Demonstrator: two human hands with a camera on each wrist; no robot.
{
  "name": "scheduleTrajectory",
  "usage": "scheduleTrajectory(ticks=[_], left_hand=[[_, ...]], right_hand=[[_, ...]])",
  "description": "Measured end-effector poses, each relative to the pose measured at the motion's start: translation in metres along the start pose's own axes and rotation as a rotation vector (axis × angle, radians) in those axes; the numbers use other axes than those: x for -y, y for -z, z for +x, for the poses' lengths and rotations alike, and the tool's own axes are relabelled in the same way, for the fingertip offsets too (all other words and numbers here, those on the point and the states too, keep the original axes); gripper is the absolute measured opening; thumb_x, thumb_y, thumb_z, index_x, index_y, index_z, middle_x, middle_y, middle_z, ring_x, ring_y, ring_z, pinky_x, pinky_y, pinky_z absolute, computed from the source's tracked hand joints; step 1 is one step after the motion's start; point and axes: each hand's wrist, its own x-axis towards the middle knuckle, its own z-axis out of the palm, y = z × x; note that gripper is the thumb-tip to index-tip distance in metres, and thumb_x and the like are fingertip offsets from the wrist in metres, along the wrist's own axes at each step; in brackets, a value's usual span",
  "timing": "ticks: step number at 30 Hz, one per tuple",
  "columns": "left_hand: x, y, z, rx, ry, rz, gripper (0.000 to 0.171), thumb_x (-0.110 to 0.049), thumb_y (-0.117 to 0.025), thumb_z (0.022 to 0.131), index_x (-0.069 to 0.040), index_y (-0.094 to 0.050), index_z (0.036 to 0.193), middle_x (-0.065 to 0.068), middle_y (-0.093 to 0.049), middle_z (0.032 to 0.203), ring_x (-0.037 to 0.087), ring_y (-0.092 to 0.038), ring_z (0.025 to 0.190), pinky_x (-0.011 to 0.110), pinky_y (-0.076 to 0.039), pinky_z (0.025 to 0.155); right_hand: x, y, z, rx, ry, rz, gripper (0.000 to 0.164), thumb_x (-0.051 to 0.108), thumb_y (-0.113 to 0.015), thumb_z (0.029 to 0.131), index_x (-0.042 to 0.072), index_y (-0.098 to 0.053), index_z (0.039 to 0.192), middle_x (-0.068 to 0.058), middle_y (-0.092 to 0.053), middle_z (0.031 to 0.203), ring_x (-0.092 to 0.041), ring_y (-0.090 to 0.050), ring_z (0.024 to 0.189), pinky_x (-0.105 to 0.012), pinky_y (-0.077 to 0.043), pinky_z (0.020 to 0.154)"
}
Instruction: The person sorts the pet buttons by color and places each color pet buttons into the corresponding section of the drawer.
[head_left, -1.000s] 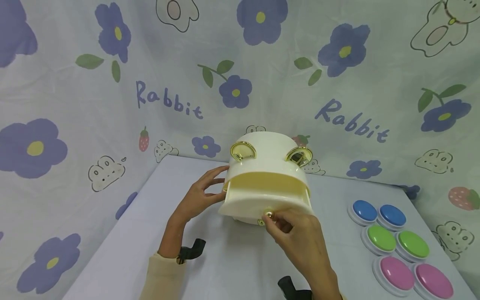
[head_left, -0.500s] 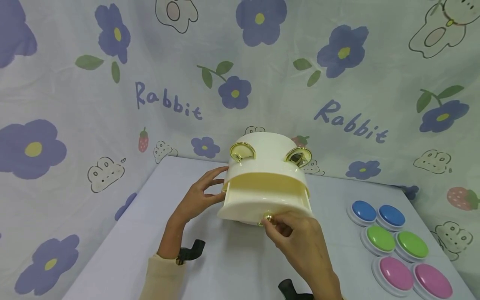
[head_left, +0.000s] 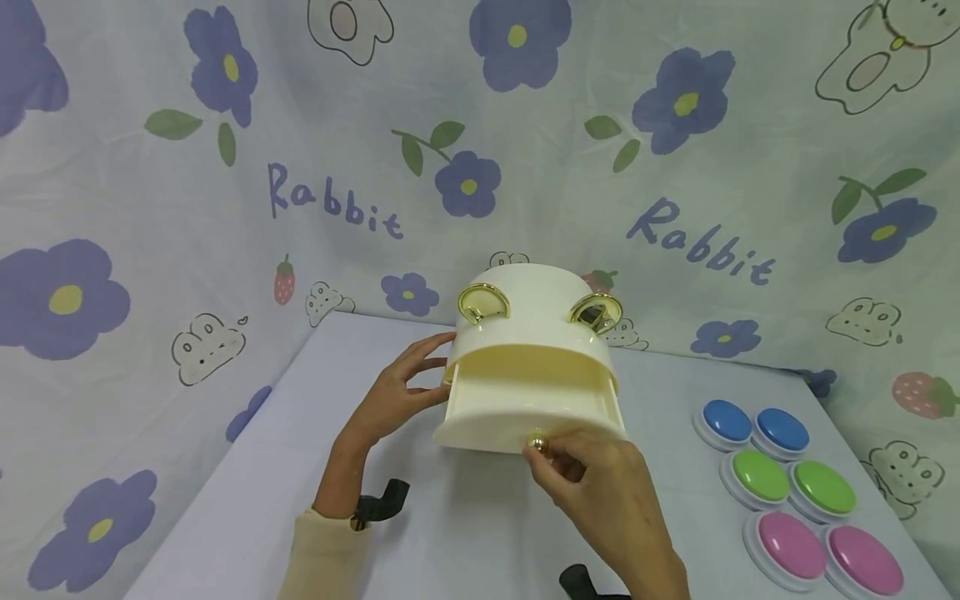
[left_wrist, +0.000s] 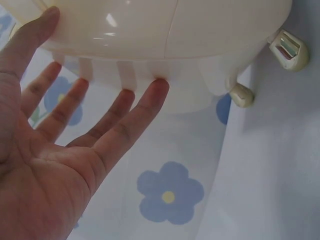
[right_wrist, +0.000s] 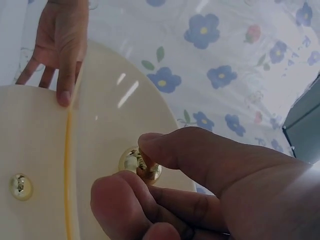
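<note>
A glossy cream storage box [head_left: 532, 304] with two gold-rimmed ear shapes on top stands in the middle of the table. Its upper drawer [head_left: 480, 429] is pulled out, and the inside that shows is bare. My right hand [head_left: 603, 487] pinches the round gold knob [head_left: 537, 442] on the drawer front between thumb and fingers. A second gold knob [right_wrist: 21, 186] appears on the lower front in the right wrist view. At the box's left side, my left hand [head_left: 397, 396] rests its spread, nearly straight fingertips against the wall, as the left wrist view shows.
On the right of the white table [head_left: 247, 517], several domed buttons on white bases stand in pairs: blue [head_left: 727, 420], green [head_left: 760, 475] and pink [head_left: 791, 543]. A flower-patterned cloth [head_left: 337, 108] hangs behind. Small feet [left_wrist: 242, 95] show under the box.
The right hand has drawn the drawer slightly farther out toward me, and its front now covers the lower knob in the head view. The left hand stays in place.
</note>
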Motion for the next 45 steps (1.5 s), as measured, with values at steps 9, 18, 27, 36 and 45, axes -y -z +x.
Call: scheduleTrajectory(ticks=[9,18,27,36,45], left_hand=[[0.003,0.001,0.000,0.005,-0.005,0.011,0.071,-0.031,-0.077,0.090,-0.045,-0.041,0.150,-0.017,-0.035,0.153,0.022,-0.049,0.133,0.048,-0.053,0.096],[0.002,0.001,0.001,0.007,-0.010,0.008,0.072,-0.031,-0.077,0.090,-0.045,-0.040,0.150,-0.017,-0.035,0.153,0.023,-0.049,0.133,0.048,-0.053,0.096],[0.003,0.001,0.002,0.003,-0.007,0.015,0.071,-0.032,-0.077,0.091,-0.043,-0.041,0.150,-0.017,-0.035,0.153,0.023,-0.049,0.133,0.050,-0.052,0.096],[0.000,0.002,0.001,0.010,-0.003,0.019,0.072,-0.032,-0.077,0.090,-0.043,-0.040,0.151,-0.017,-0.035,0.153,0.023,-0.048,0.133,0.050,-0.052,0.096],[0.003,-0.001,0.001,0.004,-0.013,0.002,0.071,-0.029,-0.077,0.091,-0.043,-0.041,0.151,-0.016,-0.035,0.153,0.023,-0.048,0.133,0.048,-0.053,0.095]], right_hand=[[0.004,0.003,-0.004,0.013,0.004,-0.004,0.024,0.020,-0.087,0.078,0.025,-0.068,0.065,0.025,-0.046,0.061,0.006,-0.042,0.054,-0.014,-0.039,0.047],[0.008,0.007,-0.006,0.033,-0.021,0.000,0.022,0.020,-0.087,0.078,0.026,-0.070,0.068,0.025,-0.047,0.062,0.005,-0.043,0.055,-0.015,-0.041,0.048],[0.012,0.011,-0.008,0.061,-0.051,-0.012,0.022,0.020,-0.088,0.078,0.027,-0.070,0.068,0.024,-0.048,0.062,0.004,-0.044,0.056,-0.016,-0.042,0.049],[0.014,0.013,-0.009,0.153,-0.071,-0.097,0.027,0.025,-0.084,0.082,0.035,-0.064,0.067,0.030,-0.048,0.062,0.007,-0.046,0.059,-0.017,-0.044,0.054],[0.012,0.039,-0.024,0.386,-0.148,-0.219,0.021,0.052,-0.076,0.085,0.031,-0.074,0.090,0.028,-0.054,0.068,0.006,-0.047,0.057,-0.016,-0.045,0.052]])
